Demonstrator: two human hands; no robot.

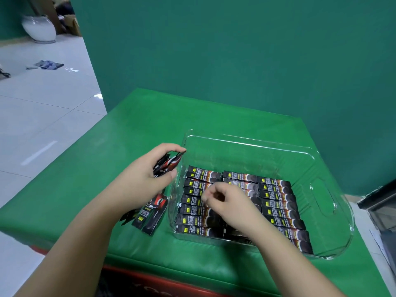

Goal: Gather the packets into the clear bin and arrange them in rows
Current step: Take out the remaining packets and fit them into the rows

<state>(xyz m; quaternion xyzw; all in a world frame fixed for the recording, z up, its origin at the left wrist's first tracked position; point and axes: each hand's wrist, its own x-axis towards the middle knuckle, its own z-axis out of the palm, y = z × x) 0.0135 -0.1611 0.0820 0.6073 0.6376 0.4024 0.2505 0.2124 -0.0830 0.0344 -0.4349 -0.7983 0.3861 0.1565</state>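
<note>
A clear plastic bin (252, 144) stands on the green table, right of centre. Black coffee packets (276, 196) lie flat inside it in neat rows side by side, filling the near half. My left hand (147, 174) hovers just outside the bin's left wall and grips a small bundle of packets (169, 163). My right hand (227, 202) is inside the bin over the middle row, fingers curled with thumb and forefinger close together; whether it pinches a packet I cannot tell. A few loose packets (152, 215) lie on the table under my left wrist.
The green padded table (132, 129) ends at a red edge near me. A green wall rises behind it. White tiled floor with a cloth (50, 64) and a white vase (39, 28) lies to the left. A dark object (381, 200) stands at the right edge.
</note>
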